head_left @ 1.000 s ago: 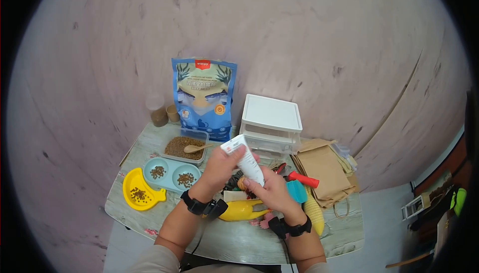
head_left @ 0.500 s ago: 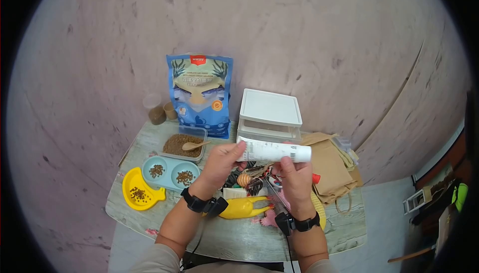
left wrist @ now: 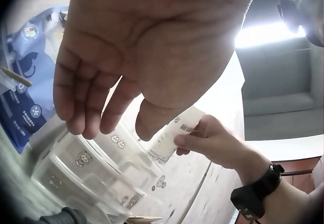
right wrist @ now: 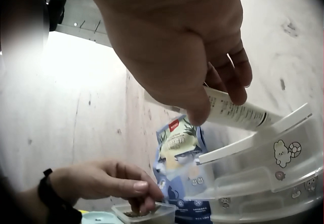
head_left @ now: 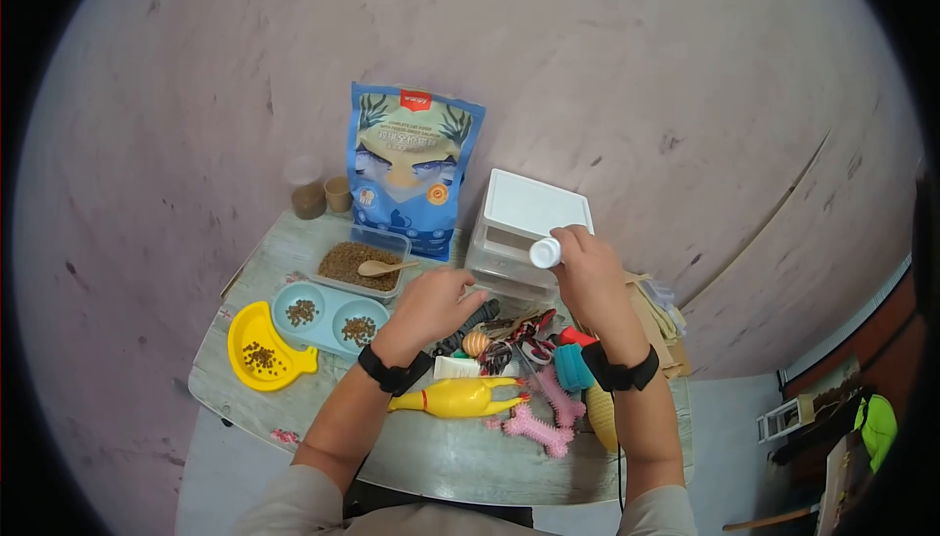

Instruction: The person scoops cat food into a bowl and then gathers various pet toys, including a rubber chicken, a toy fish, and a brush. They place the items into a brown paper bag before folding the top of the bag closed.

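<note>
A white tube (head_left: pixel 545 253) with printed text is pinched between the thumb and fingers of my right hand (head_left: pixel 595 286). Its round cap end faces the head camera, and the right wrist view shows the tube's printed side (right wrist: pixel 230 111) close over the white lid (right wrist: pixel 258 139) of a clear drawer box. My left hand (head_left: pixel 431 306) hovers over the middle of the table with nothing in it; its fingers hang loosely bent, palm visible in the left wrist view. Below the hands lie a yellow rubber chicken (head_left: pixel 460 398), pink bone toys (head_left: pixel 537 428) and another white tube (head_left: pixel 456 368).
A blue cat food bag (head_left: pixel 409 174) stands against the wall, left of the drawer box (head_left: pixel 509 260). In front are a kibble container (head_left: pixel 357 267) with a wooden spoon, a blue double bowl (head_left: pixel 328 319) and a yellow bowl (head_left: pixel 245 340). Brown paper bags (head_left: pixel 651 316) lie at right.
Both hands held the tube earlier. My left hand has let go and lowered slightly, while my right hand has carried the tube up and forward beside the drawer box, turning it end-on.
</note>
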{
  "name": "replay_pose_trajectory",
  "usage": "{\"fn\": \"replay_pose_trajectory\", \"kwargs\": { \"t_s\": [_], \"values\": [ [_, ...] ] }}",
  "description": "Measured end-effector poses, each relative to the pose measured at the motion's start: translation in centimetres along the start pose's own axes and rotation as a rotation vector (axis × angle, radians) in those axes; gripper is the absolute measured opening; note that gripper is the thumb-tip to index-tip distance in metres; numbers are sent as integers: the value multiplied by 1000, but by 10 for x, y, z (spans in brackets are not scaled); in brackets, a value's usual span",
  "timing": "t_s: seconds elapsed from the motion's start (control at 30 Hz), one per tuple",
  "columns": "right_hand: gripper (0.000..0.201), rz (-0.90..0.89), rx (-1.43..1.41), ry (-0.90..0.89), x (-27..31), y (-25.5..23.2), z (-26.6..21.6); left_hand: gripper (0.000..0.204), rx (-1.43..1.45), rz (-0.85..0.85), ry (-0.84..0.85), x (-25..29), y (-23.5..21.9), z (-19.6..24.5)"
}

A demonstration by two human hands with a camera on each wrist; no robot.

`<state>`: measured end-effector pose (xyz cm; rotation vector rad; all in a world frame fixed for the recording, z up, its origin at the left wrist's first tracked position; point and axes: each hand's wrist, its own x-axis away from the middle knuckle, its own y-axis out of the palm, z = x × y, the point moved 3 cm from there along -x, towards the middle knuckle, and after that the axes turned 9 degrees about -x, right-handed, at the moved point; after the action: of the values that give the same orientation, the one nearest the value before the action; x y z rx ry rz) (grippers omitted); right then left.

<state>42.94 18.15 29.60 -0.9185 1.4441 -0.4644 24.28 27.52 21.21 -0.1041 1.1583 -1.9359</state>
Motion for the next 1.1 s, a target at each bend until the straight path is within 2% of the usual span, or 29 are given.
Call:
{"fn": "replay_pose_trajectory", "kwargs": {
  "t_s": [0.07, 0.13, 0.23, 0.37, 0.43, 0.53, 0.6, 0.67, 0.73, 0.77, 0.83, 0.93, 1.03, 1.1],
  "values": [
    [29, -52, 87, -19, -4, 9, 2, 36, -69, 73, 69, 0, 2, 0],
    [21, -138, 261, -11, -9, 14, 4, 37, -66, 29, 54, -1, 3, 0],
    [18, -69, 272, -77, -17, 10, -6, 36, -59, -21, 48, 0, 2, 2],
    [18, -102, 240, -72, -21, 9, -16, 34, -76, -42, 53, 2, 1, 4],
    [18, -181, 359, -57, -23, 13, -14, 34, -74, -38, 64, 3, 1, 3],
    [18, -134, 279, -74, -23, 1, -34, 33, -87, -22, 70, 1, -1, 1],
    [18, -157, 301, -67, -24, 7, -30, 34, -99, -37, 68, 1, 0, -1],
    [18, -177, 326, -52, -24, 15, -21, 40, -194, -109, 59, 1, 4, -2],
    [16, -316, 407, 24, -23, 26, -3, 41, -192, -143, 60, 2, 6, -3],
    [16, -317, 406, 24, -22, 28, 1, 41, -198, -159, 80, 3, 6, -3],
    [12, -383, 324, 138, -21, 33, 11, 41, -203, -173, 96, 4, 7, -4],
    [10, -381, 295, 130, -17, 40, 26, 43, -225, -189, 128, 5, 11, -5],
    [11, -364, 218, 175, -11, 36, 28, 34, -186, -201, 140, 6, 16, -5],
    [10, -302, 203, 142, -5, 31, 25, 27, -263, -402, 137, 4, 26, -7]
  ]
}}
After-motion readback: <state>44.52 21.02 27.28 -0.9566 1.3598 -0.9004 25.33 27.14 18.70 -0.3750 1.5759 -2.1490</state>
